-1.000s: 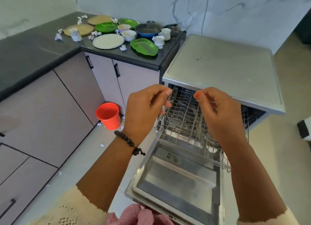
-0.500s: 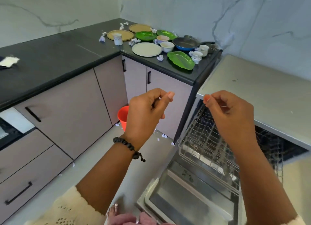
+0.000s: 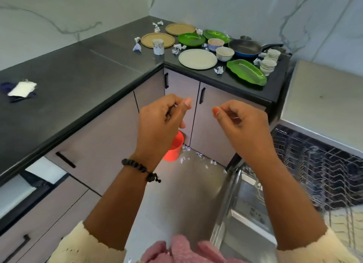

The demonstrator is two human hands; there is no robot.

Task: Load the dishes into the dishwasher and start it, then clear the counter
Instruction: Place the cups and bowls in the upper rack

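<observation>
Dark L-shaped counter [image 3: 82,74] is seen running from the left side to the back corner, over grey cabinets [image 3: 102,145]. Dishwasher [image 3: 322,97] is at right, door [image 3: 247,215] dropped open, wire rack [image 3: 322,172] pulled out over it; nothing can be made out loaded in the rack. Dishes are all on the counter's back-right stretch: two tan plates [image 3: 158,39], a white plate [image 3: 197,58], green plates [image 3: 191,39], a green leaf-shaped tray [image 3: 246,72], a blue pan [image 3: 245,49], bowls [image 3: 225,53], cups [image 3: 268,66]. Crumpled paper scraps [image 3: 137,46] are scattered among them. Orange cup [image 3: 174,147] is on the floor by the cabinets, more scraps beside it. Left hand [image 3: 161,123] and right hand [image 3: 241,125] are raised mid-air, apart from each other, fingers curled in loosely, nothing gripped. Beaded bracelet [image 3: 141,169] is on the left wrist.
</observation>
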